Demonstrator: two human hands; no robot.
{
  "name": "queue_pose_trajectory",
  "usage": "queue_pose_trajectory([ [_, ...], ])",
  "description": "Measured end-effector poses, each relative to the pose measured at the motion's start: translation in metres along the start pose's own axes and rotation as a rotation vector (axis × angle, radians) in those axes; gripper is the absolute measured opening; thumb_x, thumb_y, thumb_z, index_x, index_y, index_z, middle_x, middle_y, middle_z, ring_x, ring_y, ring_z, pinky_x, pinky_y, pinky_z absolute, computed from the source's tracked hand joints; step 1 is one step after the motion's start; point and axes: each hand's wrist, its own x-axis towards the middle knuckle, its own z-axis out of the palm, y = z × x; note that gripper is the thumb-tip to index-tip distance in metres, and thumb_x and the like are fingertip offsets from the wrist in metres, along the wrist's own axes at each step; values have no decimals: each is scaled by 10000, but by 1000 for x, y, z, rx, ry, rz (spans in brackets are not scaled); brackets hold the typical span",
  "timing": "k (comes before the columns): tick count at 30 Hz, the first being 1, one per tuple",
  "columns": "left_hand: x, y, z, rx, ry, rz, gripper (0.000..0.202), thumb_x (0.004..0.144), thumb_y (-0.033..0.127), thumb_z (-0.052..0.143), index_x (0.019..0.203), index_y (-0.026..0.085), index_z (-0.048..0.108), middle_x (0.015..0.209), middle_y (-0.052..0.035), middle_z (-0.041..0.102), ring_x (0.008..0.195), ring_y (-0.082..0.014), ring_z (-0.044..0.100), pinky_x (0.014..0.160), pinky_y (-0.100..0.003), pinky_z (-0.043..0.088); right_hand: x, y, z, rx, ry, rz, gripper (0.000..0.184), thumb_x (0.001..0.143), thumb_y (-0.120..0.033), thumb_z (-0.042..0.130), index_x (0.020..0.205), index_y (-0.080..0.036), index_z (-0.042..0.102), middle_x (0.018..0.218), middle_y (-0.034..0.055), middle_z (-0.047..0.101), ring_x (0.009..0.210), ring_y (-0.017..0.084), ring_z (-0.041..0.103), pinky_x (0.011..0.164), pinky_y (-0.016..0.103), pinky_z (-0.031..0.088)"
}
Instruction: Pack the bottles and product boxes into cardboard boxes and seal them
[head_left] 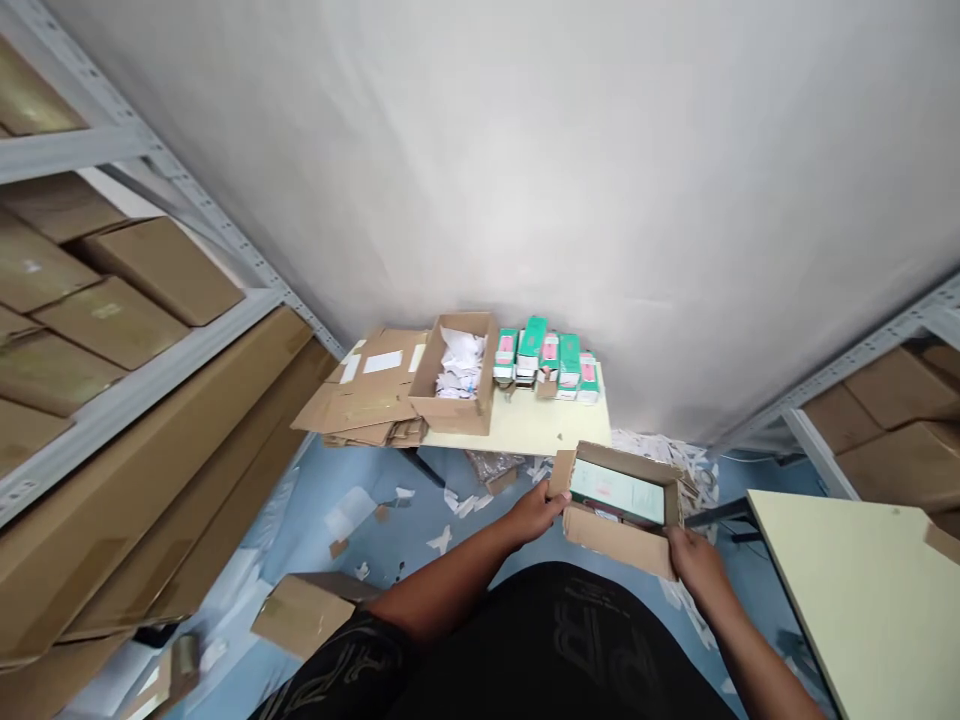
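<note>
Between both hands I hold an open cardboard box point(616, 540) at waist height, in front of the table's right end. Inside it lies a flat pale green box point(619, 487) with a dark side. My left hand point(537, 513) is closed on the box's left end, thumb on its edge. On the opposite end, my right hand point(696, 562) grips the lower right corner. The carton's flaps are folded outward.
On the low table point(525, 425) are flattened cardboard point(367, 390), a carton point(454, 412) of crumpled paper, and several green-and-white boxes point(531, 345). Shelves of cartons point(157, 265) flank both sides. Another table point(840, 590) stands right. Paper scraps point(441, 540) and a carton point(304, 610) lie on the floor.
</note>
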Motion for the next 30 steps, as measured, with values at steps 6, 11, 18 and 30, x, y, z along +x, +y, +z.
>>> queue_pose_trajectory([
  [6, -32, -42, -124, -99, 77, 5, 579, 921, 706, 467, 1115, 187, 636, 1071, -94, 720, 951, -228, 685, 765, -322, 540, -14, -93, 65, -34, -14, -10, 486, 913, -462, 318, 781, -191, 700, 958, 190, 761, 945, 295, 705, 753, 321, 479],
  [11, -44, -50, -235, 116, 305, 107, 366, 910, 530, 554, 1009, 202, 681, 941, -46, 745, 892, -210, 682, 811, -305, 525, -34, -154, 113, 1, -54, 18, 486, 908, -448, 308, 756, -193, 693, 943, 175, 761, 934, 285, 700, 749, 315, 477],
  [18, -3, 7, -327, 469, 390, 314, 280, 920, 389, 562, 1035, 195, 727, 968, -39, 748, 886, -199, 669, 827, -283, 510, -37, -193, 152, 8, -141, 13, 483, 924, -449, 310, 761, -192, 685, 913, 151, 753, 899, 267, 685, 745, 315, 456],
  [30, 162, 50, -337, 1045, -25, -188, 723, 565, 225, 870, 1266, 174, 700, 1255, -208, 712, 1084, -390, 692, 895, -406, 537, 26, -224, 181, 65, -314, -143, 406, 937, -409, 356, 731, -208, 643, 845, 118, 738, 840, 256, 663, 700, 306, 406],
])
